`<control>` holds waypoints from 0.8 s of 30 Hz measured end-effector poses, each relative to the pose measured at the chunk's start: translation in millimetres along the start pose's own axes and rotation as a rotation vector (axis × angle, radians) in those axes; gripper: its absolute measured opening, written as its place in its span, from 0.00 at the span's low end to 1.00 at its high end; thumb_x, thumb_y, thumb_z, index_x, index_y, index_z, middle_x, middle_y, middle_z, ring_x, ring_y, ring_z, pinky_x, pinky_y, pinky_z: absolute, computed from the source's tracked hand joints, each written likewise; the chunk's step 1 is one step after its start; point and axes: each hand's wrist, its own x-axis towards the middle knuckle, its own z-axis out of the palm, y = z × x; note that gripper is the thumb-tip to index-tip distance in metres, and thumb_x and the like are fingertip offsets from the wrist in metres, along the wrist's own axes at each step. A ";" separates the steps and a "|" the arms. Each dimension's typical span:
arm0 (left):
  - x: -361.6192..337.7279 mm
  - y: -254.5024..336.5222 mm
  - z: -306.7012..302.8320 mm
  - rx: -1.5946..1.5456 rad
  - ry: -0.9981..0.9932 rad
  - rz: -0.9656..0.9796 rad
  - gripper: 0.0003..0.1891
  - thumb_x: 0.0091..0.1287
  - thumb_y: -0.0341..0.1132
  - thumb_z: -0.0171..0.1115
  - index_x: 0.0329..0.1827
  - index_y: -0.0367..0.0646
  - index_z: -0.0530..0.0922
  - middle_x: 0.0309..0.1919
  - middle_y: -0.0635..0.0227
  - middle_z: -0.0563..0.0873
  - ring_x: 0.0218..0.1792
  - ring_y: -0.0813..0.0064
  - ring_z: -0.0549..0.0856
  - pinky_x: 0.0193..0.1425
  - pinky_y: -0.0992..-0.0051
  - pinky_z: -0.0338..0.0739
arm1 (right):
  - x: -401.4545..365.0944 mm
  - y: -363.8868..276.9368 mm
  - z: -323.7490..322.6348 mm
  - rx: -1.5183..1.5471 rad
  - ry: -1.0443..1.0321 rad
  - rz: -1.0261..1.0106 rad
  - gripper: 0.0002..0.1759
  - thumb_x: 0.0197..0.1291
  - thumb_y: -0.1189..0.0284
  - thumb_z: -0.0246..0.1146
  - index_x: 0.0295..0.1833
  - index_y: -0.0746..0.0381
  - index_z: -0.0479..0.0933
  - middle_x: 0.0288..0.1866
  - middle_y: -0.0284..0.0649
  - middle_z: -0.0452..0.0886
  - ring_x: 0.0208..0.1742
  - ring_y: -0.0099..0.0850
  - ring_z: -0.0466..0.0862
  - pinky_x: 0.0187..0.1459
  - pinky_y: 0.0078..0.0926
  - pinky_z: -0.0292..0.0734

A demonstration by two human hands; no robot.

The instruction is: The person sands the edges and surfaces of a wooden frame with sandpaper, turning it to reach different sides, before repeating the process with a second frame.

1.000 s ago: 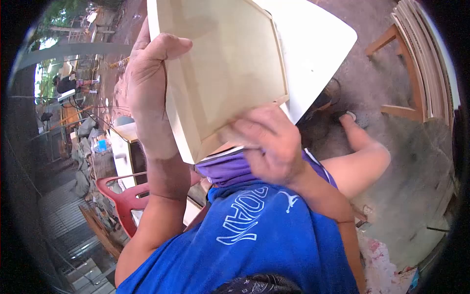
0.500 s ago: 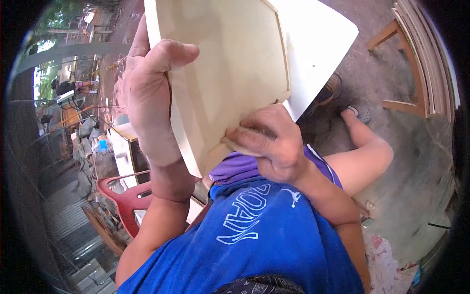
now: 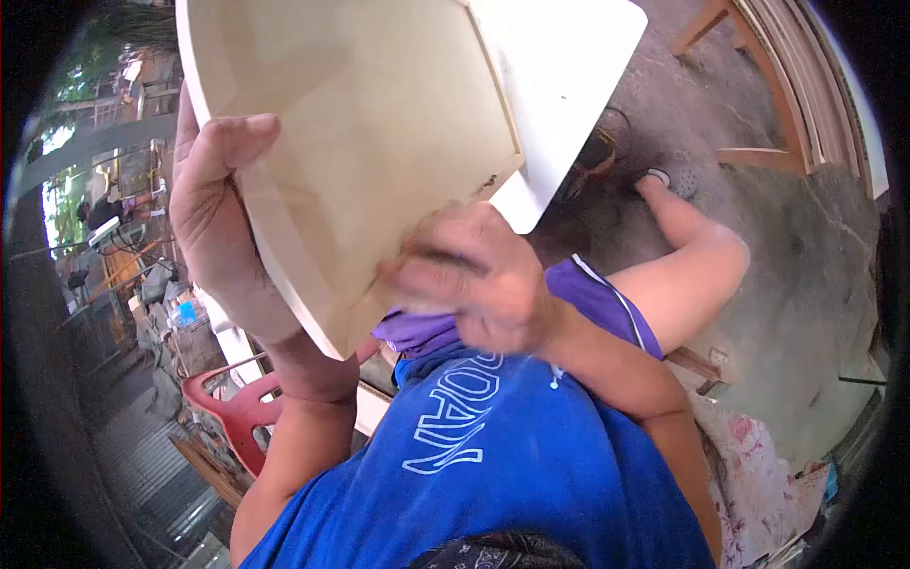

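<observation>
A cream-coloured wooden panel with a raised rim [image 3: 370,114] is held up in front of my chest, tilted. My left hand [image 3: 223,228] grips its left side, thumb over the rim and fingers behind. My right hand [image 3: 488,280] is at the near lower edge, its fingers curled in and smeared by motion. I cannot tell what is pinched in them. A small dark mark [image 3: 488,183] shows on the panel's edge, just above my right knuckles. Under the panel's right side lies a white board with a rounded corner [image 3: 578,66].
A red plastic chair [image 3: 227,403] stands at my left, near a cluttered area with a blue item [image 3: 185,313]. Stacked boards on a wooden frame [image 3: 796,95] are at the upper right. A stained cloth [image 3: 754,465] lies at the lower right on the concrete floor [image 3: 806,303].
The panel and my left hand have shifted left in view as the view itself moved. My right hand has moved left and lower along the near edge, now more blurred.
</observation>
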 end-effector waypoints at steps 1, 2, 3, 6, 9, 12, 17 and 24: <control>0.3 -0.5 1.3 -0.001 0.013 0.022 0.24 0.67 0.28 0.53 0.66 0.29 0.76 0.55 0.56 0.84 0.53 0.70 0.84 0.63 0.72 0.79 | -5.3 14.8 -0.6 -0.018 -0.015 -0.001 0.24 0.51 0.86 0.65 0.55 0.64 0.89 0.51 0.46 0.84 0.52 0.47 0.85 0.54 0.39 0.81; 1.0 -2.8 4.6 0.027 0.034 0.072 0.25 0.66 0.27 0.53 0.68 0.30 0.76 0.55 0.55 0.84 0.54 0.69 0.85 0.63 0.71 0.80 | -13.6 34.1 -1.5 -0.042 -0.003 0.065 0.24 0.52 0.88 0.63 0.55 0.65 0.89 0.51 0.47 0.85 0.52 0.47 0.85 0.55 0.39 0.82; 0.9 -3.7 4.0 0.014 0.029 0.070 0.25 0.66 0.27 0.53 0.68 0.30 0.76 0.55 0.55 0.84 0.54 0.69 0.85 0.63 0.71 0.80 | -19.0 40.2 -1.3 -0.057 -0.004 0.065 0.24 0.52 0.88 0.63 0.55 0.65 0.89 0.51 0.47 0.85 0.52 0.47 0.85 0.55 0.39 0.82; 15.0 1.6 -15.4 -0.119 0.011 -0.158 0.25 0.67 0.27 0.54 0.67 0.29 0.76 0.55 0.56 0.84 0.52 0.67 0.88 0.59 0.70 0.84 | -18.8 35.8 1.7 -0.053 0.054 0.162 0.28 0.50 0.92 0.55 0.55 0.65 0.88 0.52 0.48 0.85 0.52 0.47 0.86 0.57 0.39 0.83; 6.7 -5.9 -18.4 0.026 0.036 -0.018 0.23 0.67 0.27 0.54 0.65 0.28 0.76 0.55 0.55 0.84 0.50 0.67 0.88 0.57 0.70 0.85 | -21.0 46.0 -1.9 -0.011 0.030 0.096 0.29 0.50 0.93 0.54 0.55 0.65 0.88 0.52 0.48 0.84 0.52 0.46 0.86 0.56 0.37 0.84; 9.1 -4.0 -13.8 -0.032 0.038 -0.019 0.22 0.67 0.27 0.56 0.64 0.29 0.77 0.53 0.57 0.85 0.49 0.67 0.88 0.56 0.69 0.85 | -50.0 111.0 -6.4 -0.069 0.036 0.201 0.28 0.50 0.92 0.54 0.55 0.66 0.87 0.52 0.49 0.85 0.52 0.47 0.87 0.54 0.37 0.85; 20.2 0.7 -26.8 -0.080 -0.004 -0.158 0.22 0.66 0.27 0.57 0.65 0.32 0.78 0.52 0.57 0.86 0.48 0.66 0.88 0.55 0.69 0.85 | -48.1 142.1 -16.4 -0.064 0.021 0.296 0.24 0.50 0.93 0.55 0.49 0.68 0.86 0.50 0.49 0.87 0.52 0.46 0.88 0.54 0.36 0.85; 23.6 -5.6 -29.6 -0.156 -0.001 -0.136 0.24 0.67 0.26 0.58 0.68 0.36 0.76 0.55 0.55 0.86 0.52 0.63 0.89 0.59 0.64 0.87 | -62.0 190.2 -22.0 -0.140 -0.031 0.432 0.21 0.51 0.91 0.59 0.48 0.65 0.87 0.50 0.49 0.88 0.52 0.42 0.90 0.56 0.35 0.85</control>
